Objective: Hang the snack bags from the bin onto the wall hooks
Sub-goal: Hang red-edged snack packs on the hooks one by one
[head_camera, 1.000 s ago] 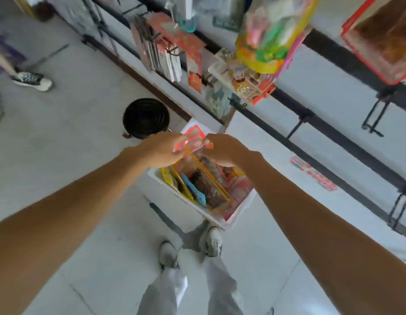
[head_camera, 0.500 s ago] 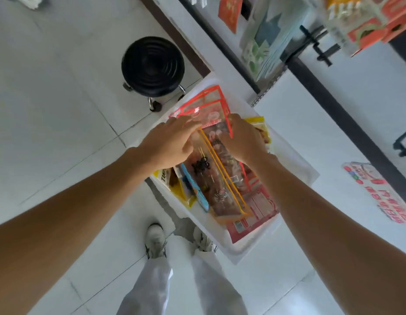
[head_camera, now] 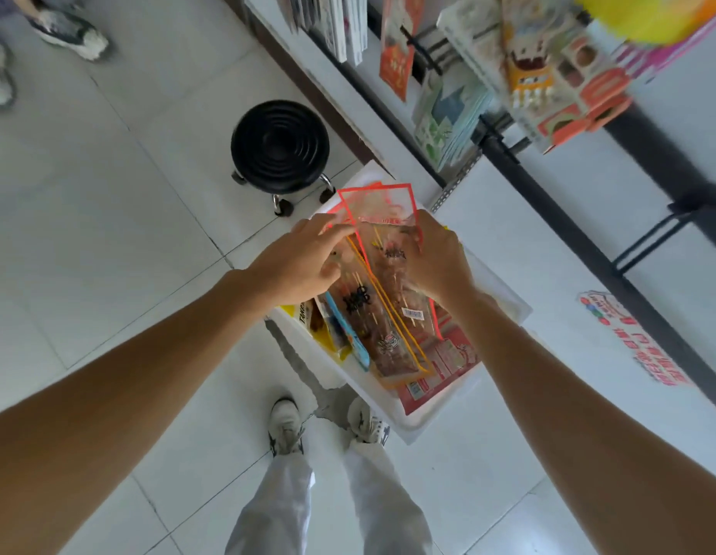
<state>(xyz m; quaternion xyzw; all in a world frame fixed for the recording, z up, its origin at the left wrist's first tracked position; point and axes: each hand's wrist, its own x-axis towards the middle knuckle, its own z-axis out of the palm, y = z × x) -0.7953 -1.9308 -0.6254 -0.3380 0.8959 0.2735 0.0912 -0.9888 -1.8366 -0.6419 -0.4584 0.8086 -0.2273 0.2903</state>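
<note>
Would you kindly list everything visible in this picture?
bin: one, white, floor beside the wall
red-edged bag: one, clear, held over the bin
orange-edged bag: one, clear, in the bin
other bags: several, mixed colours, in the bin
hung packets: many, mixed colours, wall hooks
empty hook: one, black, right wall
stool: one, black, beyond the bin
sticker: one, red, right of the bin
bystander's shoes: two, grey-white, top left
own shoes: two, white, bottom centre
left hand: one, fingers on the bags
right hand: one, grips the red-edged bag

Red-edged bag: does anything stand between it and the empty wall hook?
Nothing visible. The right hand grips the red-edged bag over the bin; only open space lies between it and the empty hook on the wall.
</note>
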